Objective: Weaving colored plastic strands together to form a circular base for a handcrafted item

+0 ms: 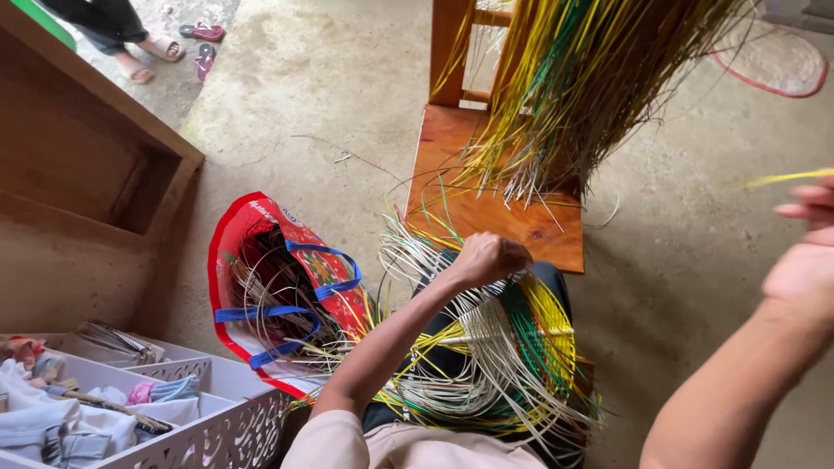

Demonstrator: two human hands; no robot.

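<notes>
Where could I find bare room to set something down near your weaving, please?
Bare concrete floor lies between the red bag and the wooden chair, and right of the chair. The seat's front, the lap weaving under the left hand and the white trays are crowded.

Left hand [488, 258] fisted low; right hand [804, 252] raised, fingers loosely curled.

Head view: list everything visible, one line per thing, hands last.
woven mat: one, white, yellow and green strips, on the lap
loose strips: one bundle, yellow, green and brown, standing on the chair
chair: one, wooden, ahead
bag: one, red with blue handles, left, holding strips
tray: one, white, bottom left, holding cloths
sandals: two, pink, top left
left hand: one, fist closed on the mat
right hand: one, raised at right, pinching a yellow strip
</notes>
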